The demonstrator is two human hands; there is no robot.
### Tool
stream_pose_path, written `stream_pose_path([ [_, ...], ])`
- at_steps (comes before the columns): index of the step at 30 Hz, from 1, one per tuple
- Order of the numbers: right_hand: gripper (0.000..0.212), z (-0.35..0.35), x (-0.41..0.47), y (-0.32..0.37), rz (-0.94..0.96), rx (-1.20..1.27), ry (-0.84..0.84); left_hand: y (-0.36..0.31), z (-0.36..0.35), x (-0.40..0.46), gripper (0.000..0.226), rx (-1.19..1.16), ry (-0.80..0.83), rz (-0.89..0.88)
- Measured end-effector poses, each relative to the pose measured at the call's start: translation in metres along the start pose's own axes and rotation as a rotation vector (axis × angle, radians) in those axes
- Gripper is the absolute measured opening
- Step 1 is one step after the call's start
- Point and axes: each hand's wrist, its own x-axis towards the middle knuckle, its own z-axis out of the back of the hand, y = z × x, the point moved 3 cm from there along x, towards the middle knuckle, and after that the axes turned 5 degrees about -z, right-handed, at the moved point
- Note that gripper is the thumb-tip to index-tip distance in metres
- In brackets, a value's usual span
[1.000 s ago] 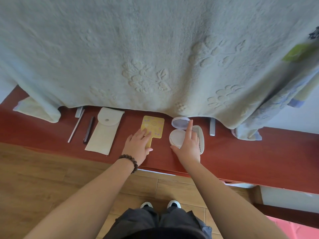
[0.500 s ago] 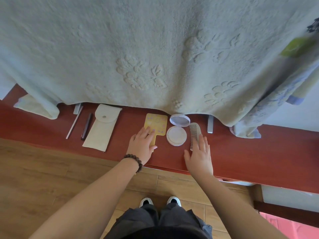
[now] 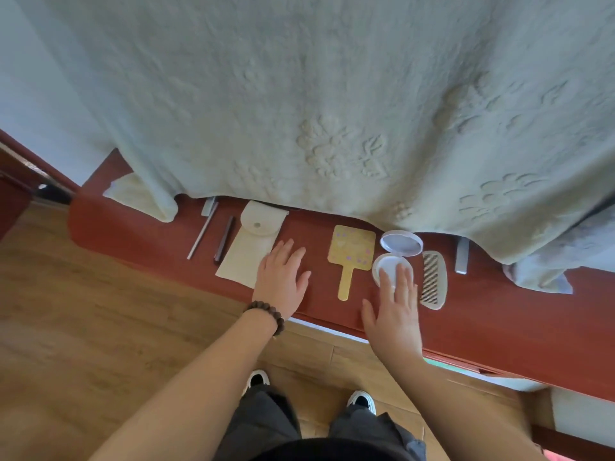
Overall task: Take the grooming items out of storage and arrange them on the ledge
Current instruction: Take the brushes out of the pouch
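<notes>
Grooming items lie in a row on the red wooden ledge (image 3: 499, 314). From the left come a thin white stick (image 3: 202, 235), a dark pencil-like stick (image 3: 224, 239), a cream snap pouch (image 3: 249, 241), a yellow hand mirror (image 3: 351, 252), an open round compact (image 3: 396, 252) and a pale comb (image 3: 432, 279). My left hand (image 3: 282, 277) lies flat with straight fingers, its fingertips over the pouch's right edge. My right hand (image 3: 394, 304) is flat too, fingertips on the compact's lower half. Neither hand grips anything.
A pale green embossed blanket (image 3: 316, 94) hangs over the back of the ledge. A grey bracket (image 3: 462, 259) stands right of the comb and another (image 3: 209, 206) near the sticks. Wooden floor (image 3: 83, 327) and my shoes are below.
My left hand slid left from the yellow mirror's handle to the pouch. My right hand moved from beside the comb onto the compact. The view shifted left.
</notes>
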Motion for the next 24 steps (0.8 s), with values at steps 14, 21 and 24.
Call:
stream_pose_path([
  [14,0.078,-0.114,0.033,0.22,-0.281,-0.018,0.118,0.173,0.082,-0.006,0.042,-0.126,-0.073,-0.041],
  [21,0.099,-0.115,0.043,0.238,-0.53,0.243,0.131,0.196,0.097,-0.002,0.042,-0.156,-0.031,-0.085],
  [24,0.065,-0.115,0.044,0.233,-0.582,0.358,0.139,0.198,0.102,-0.003,0.041,-0.169,-0.046,-0.07],
])
